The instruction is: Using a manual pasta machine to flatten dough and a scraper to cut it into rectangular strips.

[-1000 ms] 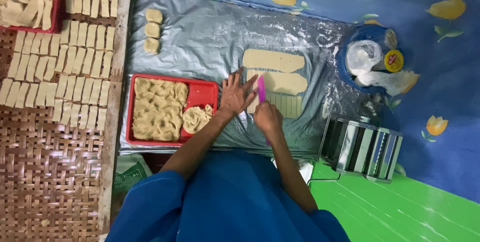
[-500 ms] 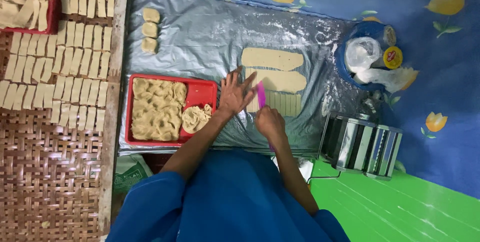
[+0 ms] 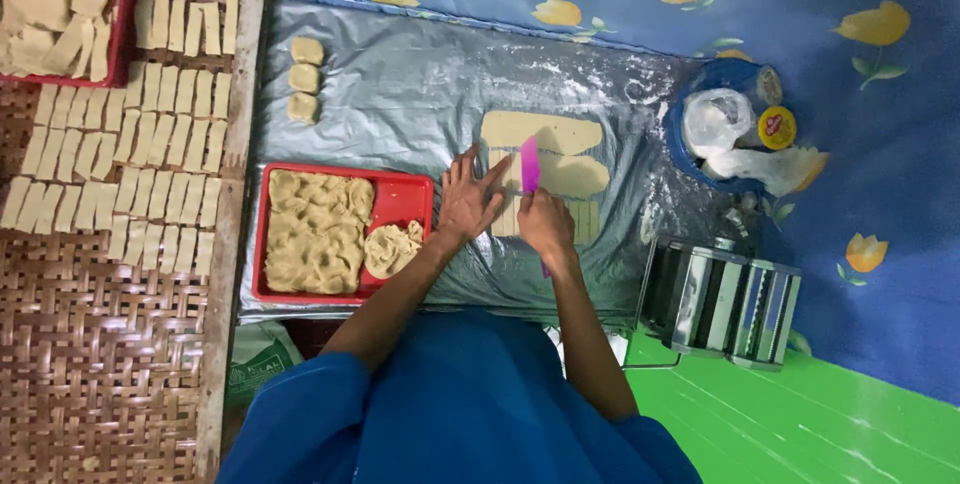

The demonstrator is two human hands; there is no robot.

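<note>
Pink knife (image 3: pixel 529 165) gripped in our right hand (image 3: pixel 545 223), left hand (image 3: pixel 468 200) spread on the dough (image 3: pixel 555 175); strips apparently half cut, sheet (image 3: pixel 541 130) beyond untouched.

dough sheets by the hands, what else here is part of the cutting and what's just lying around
In use:
right hand gripping the pink cutter
left hand flat beside it
flat dough sheets
strips already cut

Lying about:
red tray of dough
three dough lumps
woven mat with cut pieces
roller machine
blue bowl
</note>
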